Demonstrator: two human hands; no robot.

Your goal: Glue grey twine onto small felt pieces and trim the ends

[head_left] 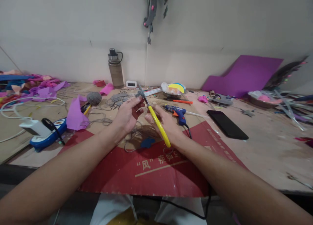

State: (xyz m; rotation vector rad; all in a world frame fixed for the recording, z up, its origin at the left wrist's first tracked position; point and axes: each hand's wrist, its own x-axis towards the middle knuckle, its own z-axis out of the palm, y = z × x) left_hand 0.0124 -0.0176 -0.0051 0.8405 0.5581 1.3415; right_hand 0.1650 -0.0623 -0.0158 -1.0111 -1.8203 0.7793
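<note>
My right hand [168,125] holds yellow-handled scissors [156,120], their grey blades pointing up and away from me. Close beside the blades, my left hand [129,114] has its thumb and fingers closed on a small dark grey piece [139,94], perhaps felt. Whether the blades touch that piece I cannot tell. Beneath both hands lies a red cardboard sheet [156,182] with printed characters. A blue scrap [147,142] and loose grey yarn [105,121] are under and beside my hands.
A blue glue gun [179,115] and a black phone [227,124] lie to the right. On the left are a blue power strip [49,138], a grey yarn ball [94,98] and purple scraps [75,115]. A bottle [115,70] stands by the wall.
</note>
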